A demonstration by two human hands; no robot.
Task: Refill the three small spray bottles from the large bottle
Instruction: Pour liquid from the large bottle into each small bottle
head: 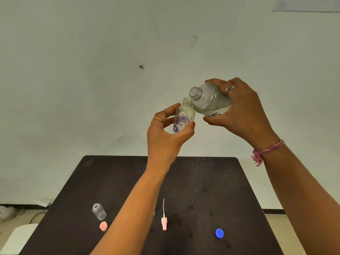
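From the head camera, both hands are raised in front of a pale wall [110,52], above the far end of a dark table [230,190].

The left hand [165,133] grips a small clear bottle [184,116] printed with purple flowers. Its thumb and fingers curl round the lower body, a gold ring shows on one finger, and the bottle stands nearly upright with its neck uncapped.

The right hand [241,111] holds the large bottle [209,102], tipped over so that its open mouth points left and toward the camera. Fingers wrap over the top of it and the thumb presses from below, beside a white label with dark lettering. There is a ring on one finger and a pink thread band [265,151] on the wrist. The large bottle's neck sits just above and right of the small bottle's mouth, very close to it; whether the two touch cannot be told. Clear liquid lies in the lower side of the large bottle. No stream shows between the two mouths.

On the table, at the near left, a second small clear bottle [99,211] stands open, with a pink cap [103,226] just in front of it. Toward the middle lies a pink spray top [163,220], its thin white tube pointing away from the camera. A blue cap [219,233] lies to the right, well apart from the rest. The left forearm crosses the table between the open bottle and the spray top.
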